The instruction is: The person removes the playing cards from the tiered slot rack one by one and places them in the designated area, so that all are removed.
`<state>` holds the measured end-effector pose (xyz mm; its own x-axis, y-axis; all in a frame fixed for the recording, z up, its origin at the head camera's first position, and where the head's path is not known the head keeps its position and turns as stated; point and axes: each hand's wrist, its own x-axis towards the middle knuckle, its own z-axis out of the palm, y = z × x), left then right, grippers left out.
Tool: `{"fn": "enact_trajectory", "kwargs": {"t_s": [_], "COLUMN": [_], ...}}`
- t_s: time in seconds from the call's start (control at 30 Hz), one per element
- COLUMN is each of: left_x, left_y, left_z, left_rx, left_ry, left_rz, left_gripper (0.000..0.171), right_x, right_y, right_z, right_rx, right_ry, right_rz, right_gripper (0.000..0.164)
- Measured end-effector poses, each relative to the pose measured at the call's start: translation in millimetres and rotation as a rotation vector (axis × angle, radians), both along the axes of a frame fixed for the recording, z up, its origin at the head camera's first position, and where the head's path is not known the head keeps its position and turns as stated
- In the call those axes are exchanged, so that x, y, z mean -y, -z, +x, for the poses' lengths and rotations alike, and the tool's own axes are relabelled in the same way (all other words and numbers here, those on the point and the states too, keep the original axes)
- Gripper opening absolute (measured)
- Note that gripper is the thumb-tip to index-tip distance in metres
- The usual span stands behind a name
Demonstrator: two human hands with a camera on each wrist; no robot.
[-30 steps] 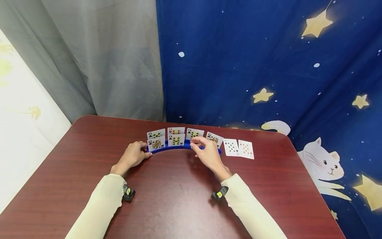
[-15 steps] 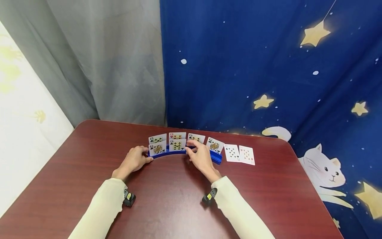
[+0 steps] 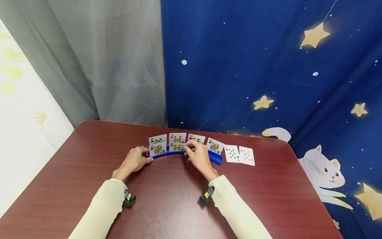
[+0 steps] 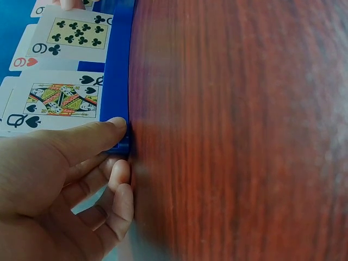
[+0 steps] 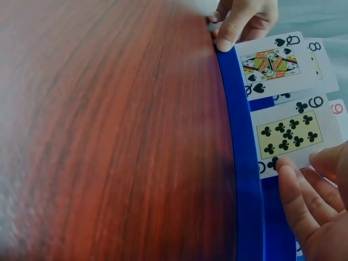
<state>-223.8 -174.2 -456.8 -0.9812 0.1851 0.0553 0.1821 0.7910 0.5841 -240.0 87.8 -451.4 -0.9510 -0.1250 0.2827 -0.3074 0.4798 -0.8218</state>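
A curved blue card holder (image 3: 215, 157) stands near the far side of the table, with playing cards upright in two rows. My left hand (image 3: 134, 161) grips its left end, thumb (image 4: 117, 128) on the front edge and fingers curled around the end. Beside that hand, the queen of spades (image 4: 62, 100) stands in the front row. My right hand (image 3: 200, 157) pinches the nine of clubs (image 5: 288, 136) by its right edge, also in the front row. Behind it is a red nine (image 3: 177, 136); the right hand partly covers another back-row card (image 3: 196, 137).
A queen card (image 3: 215, 146) leans at the holder's right part. Two number cards, one black (image 3: 232, 153) and one red (image 3: 246, 155), lie face up right of the holder. Curtains hang behind the table (image 3: 167, 205).
My right hand has moved left from the holder's right part to the nine of clubs. That card now sits lower in the front row. The left hand stays at the holder's left end.
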Motion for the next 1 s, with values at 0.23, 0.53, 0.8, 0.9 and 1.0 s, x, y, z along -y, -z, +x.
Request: {"fn": "enact_trajectory", "kwargs": {"t_s": [0.23,0.53,0.8,0.9,1.0], "left_x": [0.4,2.5,2.1,1.6,1.1], "left_y": [0.4,-0.7,-0.1,0.1,0.1], "left_z": [-0.2,-0.3,-1.0,-1.1,-1.1], "left_rx": [0.001,0.011,0.011,0.008,0.005], "left_ry": [-0.007,-0.007,-0.002,-0.001,0.004], "left_rz": [-0.002,-0.006,-0.007,-0.007,-0.007], "left_gripper": [0.023,0.023,0.023,0.023,0.023], "right_x": [-0.6,-4.4,-12.9,-18.4,-26.2], "right_y": [-1.2,-19.6,-42.6,-53.6,-63.6], "right_z": [-1.2,3.0,8.9,10.1,9.8], "right_rx": [-0.020,-0.093,-0.133,-0.137,-0.147], "right_ry": [-0.027,-0.051,-0.056,-0.040,-0.027], "right_rz": [0.002,0.001,-0.035,-0.074,-0.106], "right_gripper": [0.006,0.005,0.004,0.004,0.005]}}
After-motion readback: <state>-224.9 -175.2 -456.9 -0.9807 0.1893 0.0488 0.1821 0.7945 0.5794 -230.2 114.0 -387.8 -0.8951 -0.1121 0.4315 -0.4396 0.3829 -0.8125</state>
